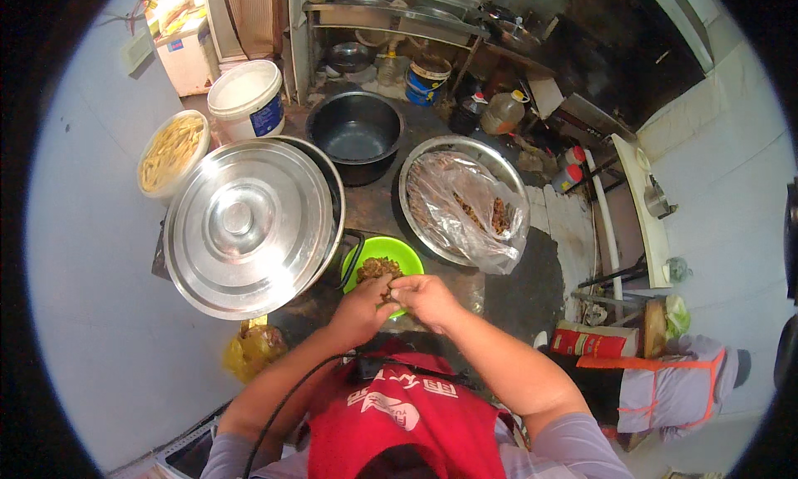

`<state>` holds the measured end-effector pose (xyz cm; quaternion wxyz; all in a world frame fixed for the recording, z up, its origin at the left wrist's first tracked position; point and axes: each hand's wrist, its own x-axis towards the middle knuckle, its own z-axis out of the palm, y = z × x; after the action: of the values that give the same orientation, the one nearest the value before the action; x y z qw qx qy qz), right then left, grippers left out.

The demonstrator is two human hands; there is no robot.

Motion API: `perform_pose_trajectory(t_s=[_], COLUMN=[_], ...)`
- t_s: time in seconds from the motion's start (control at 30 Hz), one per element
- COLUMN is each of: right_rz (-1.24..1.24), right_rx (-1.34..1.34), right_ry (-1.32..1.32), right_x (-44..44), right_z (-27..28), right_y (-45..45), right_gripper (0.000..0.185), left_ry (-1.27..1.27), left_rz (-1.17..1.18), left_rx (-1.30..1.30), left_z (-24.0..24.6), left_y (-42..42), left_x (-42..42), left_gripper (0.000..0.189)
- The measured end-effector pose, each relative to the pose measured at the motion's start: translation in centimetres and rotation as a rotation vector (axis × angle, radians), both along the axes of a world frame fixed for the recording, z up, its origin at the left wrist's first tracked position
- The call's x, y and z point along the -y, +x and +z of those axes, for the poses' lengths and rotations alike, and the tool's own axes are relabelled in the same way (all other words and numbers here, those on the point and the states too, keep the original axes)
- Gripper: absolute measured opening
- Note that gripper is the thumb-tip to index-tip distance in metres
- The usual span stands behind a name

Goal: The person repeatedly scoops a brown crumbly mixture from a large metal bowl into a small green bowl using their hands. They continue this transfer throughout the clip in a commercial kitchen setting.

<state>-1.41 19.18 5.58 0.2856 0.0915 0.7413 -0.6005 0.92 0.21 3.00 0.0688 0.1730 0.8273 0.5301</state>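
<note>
A bright green bowl (405,251) stands at the table's front edge, with a heap of brown chopped food pieces (377,268) in it. Both hands meet over the near half of this bowl. My left hand (365,307) reaches in from the left, its fingers at the edge of the food and its thumb pointing right. From the other side comes my right hand (427,298), thumb and forefinger drawn together beside the left fingertips. Small brown bits show between the hands, but the fingers cover whatever they grip.
A large pot with a steel lid (249,230) stands left of the bowl, its black handle close by. Behind are a dark basin (355,130) and a steel basin (430,144) with plastic-covered brown food. White buckets (246,99) stand back left. A person (673,385) is at right.
</note>
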Motion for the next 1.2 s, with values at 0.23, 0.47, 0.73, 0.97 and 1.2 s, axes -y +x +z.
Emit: perform_pose_trajectory(t_s=[0.23,0.47,0.73,0.97,1.2], right_rz=[0.045,0.023,-0.111,0.251,0.221], right_rx=[-0.044,-0.074,0.001,-0.311,-0.495], right_ry=[0.000,0.103,0.053,0.385,0.403], right_x=[0.3,1.3,2.1,0.2,0.0], right_z=[-0.9,-1.6,-1.0,1.1,0.2], right_y=[-0.2,-0.5,-0.5,-2.6,-3.6], right_gripper=[0.020,0.017,0.015,0.021,0.020], left_ry=[-0.204,-0.438,-0.519,-0.572,-0.500], left_rz=[-0.035,-0.038,-0.146,-0.230,-0.107], left_rx=[-0.235,-0.356,-0.335,-0.341,-0.374], left_z=[-1.9,-1.9,-2.0,-2.2,-2.4], left_y=[-1.0,-1.0,-1.6,-3.2,-4.8], left_x=[0.5,0.5,0.6,0.4,0.1], left_gripper=[0.031,0.024,0.027,0.014,0.011])
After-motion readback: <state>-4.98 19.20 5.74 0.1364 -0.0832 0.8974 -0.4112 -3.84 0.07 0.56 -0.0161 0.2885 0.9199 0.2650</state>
